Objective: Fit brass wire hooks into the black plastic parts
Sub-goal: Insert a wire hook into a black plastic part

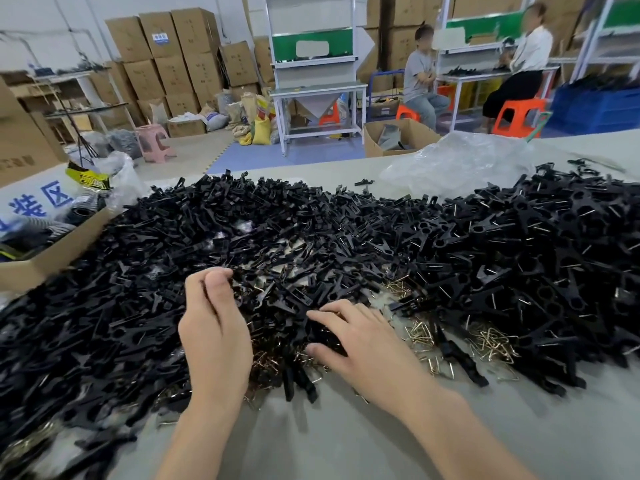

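Working the black plastic parts (311, 230) heaped across mid-frame, with your right hand (360, 337) spread on them, single out one with your left hand (214, 327), its grip hidden, then take brass wire hooks (420, 334) lower centre-right.

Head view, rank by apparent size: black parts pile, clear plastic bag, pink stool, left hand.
1. black parts pile
2. clear plastic bag and left hand: about alike; hand nearer camera
3. pink stool
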`<state>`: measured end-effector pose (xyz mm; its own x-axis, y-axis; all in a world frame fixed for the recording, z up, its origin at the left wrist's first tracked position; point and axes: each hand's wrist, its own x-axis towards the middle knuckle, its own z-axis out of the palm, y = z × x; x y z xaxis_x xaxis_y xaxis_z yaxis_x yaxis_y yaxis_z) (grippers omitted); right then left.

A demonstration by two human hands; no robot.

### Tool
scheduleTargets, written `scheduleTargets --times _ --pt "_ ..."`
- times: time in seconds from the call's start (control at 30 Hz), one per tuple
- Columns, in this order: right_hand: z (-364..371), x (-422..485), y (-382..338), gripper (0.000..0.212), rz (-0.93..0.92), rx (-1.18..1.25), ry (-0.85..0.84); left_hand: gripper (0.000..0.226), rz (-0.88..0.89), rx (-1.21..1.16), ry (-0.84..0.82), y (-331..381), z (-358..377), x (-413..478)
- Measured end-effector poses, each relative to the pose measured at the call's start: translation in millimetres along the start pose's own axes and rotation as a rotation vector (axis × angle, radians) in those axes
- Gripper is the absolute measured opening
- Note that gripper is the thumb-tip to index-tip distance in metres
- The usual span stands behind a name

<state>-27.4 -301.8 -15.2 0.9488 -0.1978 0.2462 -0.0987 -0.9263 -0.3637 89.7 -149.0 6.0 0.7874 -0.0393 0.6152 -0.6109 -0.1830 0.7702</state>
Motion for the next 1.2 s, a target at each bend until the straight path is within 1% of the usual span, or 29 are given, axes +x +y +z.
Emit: scheduleTargets --times 0.07,0.1,0.17,0.23,0.3,0.43,0.5,0.6,0.63,0.7,0.73,0.83,0.9,0.97,1.03,1.13,1.2 --pt "-0.8 -0.3 -0.3 0.052 -0.008 0.001 0.011 0.022 -0.104 -0.181 -0.007 5.3 -0.9 -0.2" --pt "-1.3 -0.5 0.2 0.050 -0.013 0.002 0.016 0.021 -0.142 -0.229 -0.028 7.6 -0.4 -2.1" --pt "-1.9 -0.3 1.0 0.047 -0.021 0.017 0.042 0.021 -0.132 -0.194 -0.102 11.4 2.2 -7.5" --pt "-3.7 1.2 0.9 0.042 -0.017 0.079 0.104 0.023 -0.054 -0.127 -0.214 14.4 6.6 -15.0" --pt "-5.2 3.3 2.0 0.037 0.020 0.262 0.195 0.024 0.043 -0.077 -0.351 19.9 12.4 -24.7" --pt "-11.9 5.5 6.6 0.033 0.184 0.784 0.321 0.041 0.205 0.050 -0.678 29.9 22.2 -45.6" --pt "-13.7 7.6 11.7 0.034 0.248 0.970 0.352 0.045 0.252 0.143 -0.751 28.3 25.5 -49.5" --pt "-18.3 11.7 14.4 0.035 0.337 1.310 0.389 0.040 0.249 0.156 -0.697 22.7 28.0 -46.5" --pt "-20.4 13.0 14.8 0.038 0.364 1.407 0.403 0.040 0.206 0.127 -0.667 21.0 28.1 -45.0" --pt "-23.4 14.9 16.0 0.045 0.387 1.512 0.415 0.047 0.099 0.049 -0.621 17.7 27.8 -43.2" --pt "-24.3 15.3 16.8 0.046 0.393 1.541 0.425 0.048 0.072 0.023 -0.607 15.9 27.2 -43.1" --pt "-26.7 15.8 16.1 0.044 0.396 1.588 0.427 0.044 0.071 -0.009 -0.567 15.2 26.9 -42.8" --pt "-26.9 15.1 14.1 0.041 0.372 1.602 0.389 0.037 0.038 -0.043 -0.538 16.4 29.5 -40.1" --pt "-26.0 13.9 12.3 0.030 0.330 1.644 0.333 0.031 -0.006 -0.094 -0.528 18.2 31.3 -38.3" --pt "-24.4 12.6 11.3 0.024 0.298 1.670 0.252 0.026 0.005 -0.125 -0.508 19.2 30.6 -38.6" --pt "-22.1 11.3 10.0 0.031 0.283 1.616 0.170 0.027 0.018 -0.105 -0.484 20.2 29.0 -39.6" --pt "-21.9 10.6 9.4 0.035 0.283 1.573 0.161 0.033 -0.011 -0.091 -0.477 20.6 29.2 -40.7"
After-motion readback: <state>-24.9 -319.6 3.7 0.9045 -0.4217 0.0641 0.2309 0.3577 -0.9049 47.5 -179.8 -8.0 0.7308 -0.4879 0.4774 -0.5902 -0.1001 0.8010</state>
